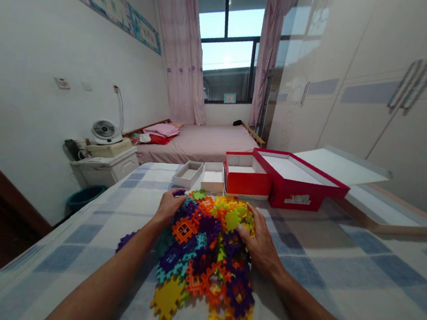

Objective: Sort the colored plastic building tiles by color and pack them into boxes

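Note:
A heap of interlocking plastic gear-shaped building pieces (pixel 206 251) in purple, orange, yellow, teal and green lies on the checked cloth. At the heap's far left edge, my left hand (pixel 170 207) has its fingers curled, with a purple piece (pixel 179 193) between thumb and fingers. My right hand (pixel 262 240) rests against the heap's right side, thumb and fingers apart around yellow pieces (pixel 248 220). Its far fingers are partly hidden behind the pieces. One purple piece (pixel 126 240) lies apart, left of my left forearm. A larger yellow gear (pixel 167 298) sits at the near left edge.
Beyond the heap stand two small pale boxes (pixel 187 174), a red box (pixel 247 182) and a dark red box tray (pixel 296 192). A wide shallow box lid (pixel 387 221) lies at right. Farther off are a bed (pixel 211 142) and a small fan (pixel 104 130).

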`<action>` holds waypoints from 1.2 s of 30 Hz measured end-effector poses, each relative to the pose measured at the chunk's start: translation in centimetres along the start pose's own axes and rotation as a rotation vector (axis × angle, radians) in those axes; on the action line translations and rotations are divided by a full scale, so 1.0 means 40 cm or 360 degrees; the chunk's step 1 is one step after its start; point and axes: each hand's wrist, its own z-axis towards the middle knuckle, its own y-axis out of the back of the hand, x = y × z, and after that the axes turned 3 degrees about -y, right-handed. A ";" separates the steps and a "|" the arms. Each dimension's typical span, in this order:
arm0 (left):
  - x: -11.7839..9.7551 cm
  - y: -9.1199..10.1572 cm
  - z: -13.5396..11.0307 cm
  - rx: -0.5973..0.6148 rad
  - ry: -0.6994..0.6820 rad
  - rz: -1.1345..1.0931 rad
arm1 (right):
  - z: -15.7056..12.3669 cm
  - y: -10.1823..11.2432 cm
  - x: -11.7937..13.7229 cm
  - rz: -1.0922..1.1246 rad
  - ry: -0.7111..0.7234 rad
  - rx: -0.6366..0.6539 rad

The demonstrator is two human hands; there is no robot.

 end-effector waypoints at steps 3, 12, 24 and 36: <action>-0.050 -0.028 -0.014 0.0009 -0.0162 0.0006 | 0.000 0.002 -0.001 -0.0019 0.0000 0.0022; -0.185 -0.101 -0.068 0.0072 -0.1157 0.0431 | 0.002 0.001 -0.007 0.0015 0.0016 -0.0032; -0.265 -0.122 -0.231 0.0555 -0.1655 0.0760 | 0.033 0.034 -0.035 0.0219 -0.0157 -0.0143; 0.193 0.220 -0.240 -0.0191 -0.0033 0.0801 | 0.019 0.036 -0.013 0.0223 -0.0140 -0.0019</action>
